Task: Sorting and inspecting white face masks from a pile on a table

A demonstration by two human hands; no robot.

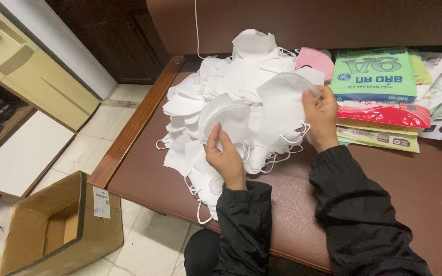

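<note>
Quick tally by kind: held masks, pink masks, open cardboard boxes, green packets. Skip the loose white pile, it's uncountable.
White fabric face masks held in hands: 2, one in the left hand at, one in the right hand at
Pink fabric face mask: 1
Open brown cardboard box: 1
Green plastic packet: 1
Total: 5

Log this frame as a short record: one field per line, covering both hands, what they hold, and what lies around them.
left hand: grip on a white mask at the pile's near side
right hand: grip on another white mask, raised over the pile
pile of white masks: heaped on the brown cushioned bench
pink mask: behind the pile
packets: stacked right of the pile, green one on top
cardboard box: open, on the tiled floor
</note>
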